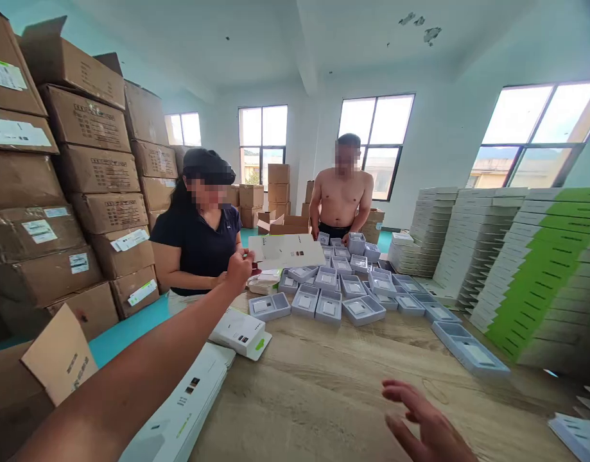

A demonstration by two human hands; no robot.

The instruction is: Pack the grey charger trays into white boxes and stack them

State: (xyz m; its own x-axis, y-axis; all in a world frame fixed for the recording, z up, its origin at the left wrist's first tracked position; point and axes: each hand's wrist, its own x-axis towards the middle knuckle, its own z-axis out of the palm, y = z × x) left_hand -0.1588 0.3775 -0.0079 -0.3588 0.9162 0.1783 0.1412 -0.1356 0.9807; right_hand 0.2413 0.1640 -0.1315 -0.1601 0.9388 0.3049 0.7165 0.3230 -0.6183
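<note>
My left hand (239,268), at the end of my outstretched arm, is closed on the near edge of a flat white printed carton (287,250) above the far part of the table. A co-worker's hand is close by, mostly hidden by mine. Low at the right, my right hand (422,420) hovers over the wooden table (318,391) with its fingers apart and nothing in them. Below my left forearm lie a folded white box (239,330) with a green hang tab and a stack of flat white cartons (189,398). Grey trays (328,307) with white items in them cover the table's middle.
Tall stacks of white and green boxes (540,256) stand along the right side. Brown cardboard boxes (95,170) are piled high at the left. One person (203,237) stands at the left of the table, another (343,196) behind it. An open carton (66,359) is low left.
</note>
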